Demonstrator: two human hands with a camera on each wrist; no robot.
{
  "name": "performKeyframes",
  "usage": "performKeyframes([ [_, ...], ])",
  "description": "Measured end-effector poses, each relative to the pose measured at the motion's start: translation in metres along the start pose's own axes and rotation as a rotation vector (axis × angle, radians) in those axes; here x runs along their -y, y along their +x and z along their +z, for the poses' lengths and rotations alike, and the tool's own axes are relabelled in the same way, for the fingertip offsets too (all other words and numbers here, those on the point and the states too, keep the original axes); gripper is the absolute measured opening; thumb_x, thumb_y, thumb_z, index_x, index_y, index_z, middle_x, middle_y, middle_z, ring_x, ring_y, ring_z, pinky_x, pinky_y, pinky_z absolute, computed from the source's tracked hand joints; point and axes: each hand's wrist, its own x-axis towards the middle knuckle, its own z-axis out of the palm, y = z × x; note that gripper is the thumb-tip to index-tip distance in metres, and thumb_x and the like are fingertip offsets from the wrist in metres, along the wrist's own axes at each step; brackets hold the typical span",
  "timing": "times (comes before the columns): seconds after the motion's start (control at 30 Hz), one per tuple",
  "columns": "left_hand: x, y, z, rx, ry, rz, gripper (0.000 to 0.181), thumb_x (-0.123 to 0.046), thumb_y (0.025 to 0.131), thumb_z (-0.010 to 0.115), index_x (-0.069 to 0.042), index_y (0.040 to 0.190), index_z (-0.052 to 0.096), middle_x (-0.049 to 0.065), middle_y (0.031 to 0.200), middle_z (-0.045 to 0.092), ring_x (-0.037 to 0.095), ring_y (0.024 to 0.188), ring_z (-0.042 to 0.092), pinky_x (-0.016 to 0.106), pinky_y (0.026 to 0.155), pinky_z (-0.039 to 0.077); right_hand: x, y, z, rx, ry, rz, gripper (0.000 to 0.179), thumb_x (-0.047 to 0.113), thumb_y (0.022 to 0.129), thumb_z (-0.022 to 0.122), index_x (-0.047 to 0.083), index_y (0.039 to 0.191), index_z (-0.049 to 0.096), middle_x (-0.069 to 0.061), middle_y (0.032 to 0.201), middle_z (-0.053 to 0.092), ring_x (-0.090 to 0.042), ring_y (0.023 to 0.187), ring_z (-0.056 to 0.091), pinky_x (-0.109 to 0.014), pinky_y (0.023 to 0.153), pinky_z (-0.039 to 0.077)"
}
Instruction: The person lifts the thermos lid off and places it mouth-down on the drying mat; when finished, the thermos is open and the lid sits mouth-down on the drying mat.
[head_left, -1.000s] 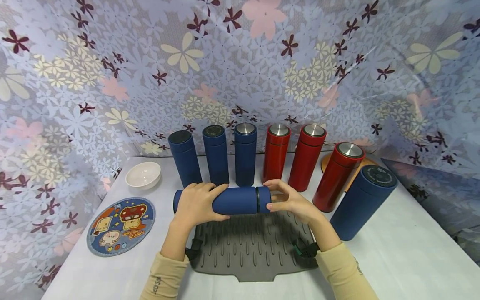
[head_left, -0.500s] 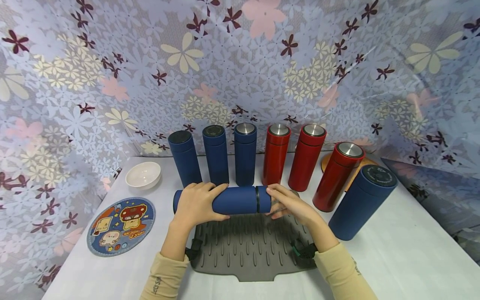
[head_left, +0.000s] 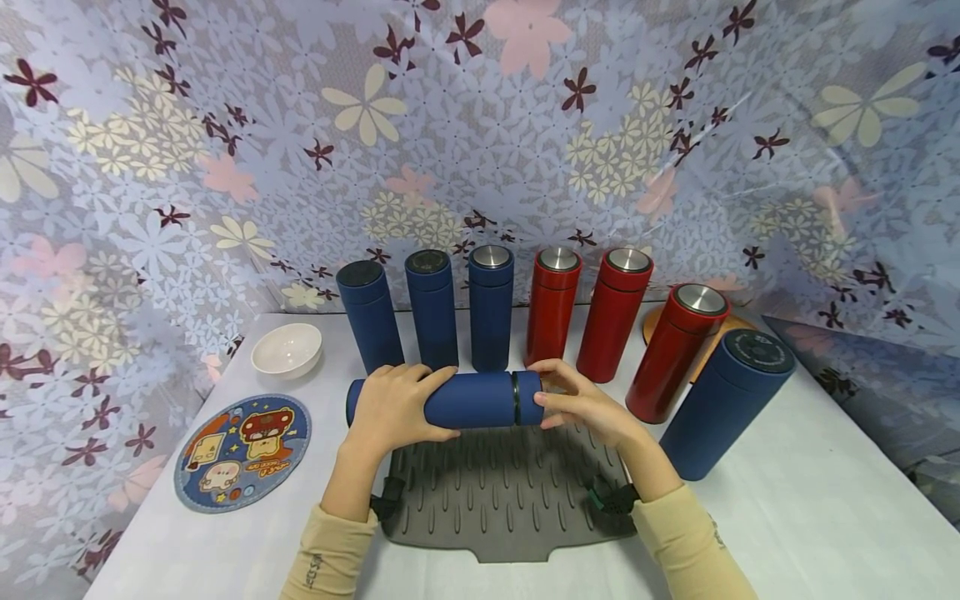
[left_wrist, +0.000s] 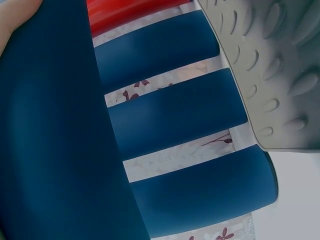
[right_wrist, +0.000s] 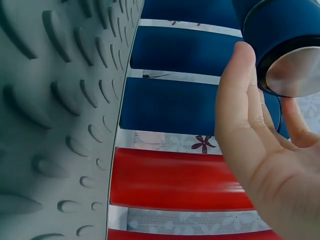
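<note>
A blue thermos (head_left: 472, 400) is held sideways above a dark ribbed mat, its lid pointing right. My left hand (head_left: 397, 408) grips its body near the base, the thumb along the lower side. At the other end, my right hand (head_left: 588, 406) pinches the lid (head_left: 529, 398) between thumb and fingers. In the right wrist view the lid shows a steel disc (right_wrist: 295, 72) ringed in black, with the hand (right_wrist: 265, 145) around it. The thermos body (left_wrist: 55, 125) fills much of the left wrist view. A thin dark ring parts lid from body.
Behind stand blue thermoses (head_left: 491, 312) and red thermoses (head_left: 553, 304) in a row. A larger blue thermos (head_left: 723, 408) stands at the right, before a wooden board (head_left: 742, 321). At left are a white bowl (head_left: 287, 350) and a round cartoon mat (head_left: 243, 454). The ribbed mat (head_left: 510, 500) lies in front.
My right hand's fingers loosened and rolled over the lid half a second ago, and now pinch it again. My left hand and the thermos have kept their place.
</note>
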Motion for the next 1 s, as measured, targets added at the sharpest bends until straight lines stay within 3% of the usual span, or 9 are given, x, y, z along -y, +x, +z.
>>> performKeyframes([
  [0.23, 0.0002, 0.0005, 0.0006, -0.006, -0.006, 0.002, 0.080, -0.062, 0.052, 0.077, -0.025, 0.122, 0.061, 0.003, 0.095, 0.066, 0.022, 0.080, 0.063, 0.037, 0.073, 0.050, -0.0006, -0.0009, -0.0008, 0.005, -0.038, -0.041, 0.060, 0.017, 0.083, 0.061, 0.004, 0.134, 0.034, -0.023, 0.130, 0.036, -0.031, 0.104, 0.054, -0.058, 0.085, 0.046],
  [0.4, 0.0004, 0.0002, 0.0012, -0.013, 0.008, 0.009, 0.080, -0.064, 0.053, 0.076, -0.025, 0.121, 0.061, 0.002, 0.094, 0.066, 0.021, 0.079, 0.063, 0.036, 0.072, 0.050, -0.0010, -0.0008, -0.0003, 0.017, -0.066, -0.053, 0.066, 0.013, 0.079, 0.067, 0.006, 0.135, 0.033, -0.022, 0.134, 0.033, -0.035, 0.109, 0.048, -0.049, 0.083, 0.049],
  [0.57, 0.0003, 0.0001, 0.0012, -0.014, 0.011, 0.013, 0.080, -0.064, 0.053, 0.075, -0.025, 0.121, 0.061, 0.002, 0.093, 0.066, 0.020, 0.078, 0.063, 0.035, 0.072, 0.050, 0.0002, -0.0013, -0.0012, 0.018, -0.032, -0.019, 0.066, 0.024, 0.088, 0.058, 0.013, 0.142, 0.022, -0.022, 0.139, 0.024, -0.039, 0.114, 0.046, -0.049, 0.083, 0.051],
  [0.73, 0.0005, -0.0003, 0.0015, -0.013, 0.008, 0.016, 0.080, -0.063, 0.053, 0.076, -0.024, 0.121, 0.061, 0.003, 0.093, 0.067, 0.021, 0.078, 0.063, 0.035, 0.071, 0.050, 0.0006, 0.0008, -0.0005, -0.041, -0.019, 0.078, 0.059, 0.039, 0.095, 0.043, 0.007, 0.140, 0.024, -0.025, 0.129, 0.039, -0.032, 0.101, 0.060, -0.048, 0.080, 0.052],
  [0.87, 0.0007, -0.0003, 0.0022, -0.013, 0.015, 0.021, 0.080, -0.065, 0.053, 0.075, -0.024, 0.121, 0.061, 0.003, 0.094, 0.067, 0.021, 0.078, 0.063, 0.035, 0.071, 0.050, 0.0001, 0.0031, 0.0011, -0.074, -0.035, 0.133, 0.058, 0.039, 0.095, 0.045, 0.002, 0.137, 0.031, -0.021, 0.114, 0.052, -0.023, 0.085, 0.065, -0.045, 0.078, 0.054],
  [1.0, 0.0009, 0.0002, 0.0036, -0.009, 0.012, 0.024, 0.080, -0.065, 0.054, 0.075, -0.024, 0.121, 0.061, 0.003, 0.094, 0.067, 0.021, 0.078, 0.063, 0.035, 0.071, 0.050, -0.0006, 0.0038, 0.0015, -0.079, -0.047, 0.134, 0.059, 0.036, 0.093, 0.049, 0.000, 0.135, 0.033, -0.017, 0.108, 0.056, -0.020, 0.079, 0.065, -0.041, 0.077, 0.054],
])
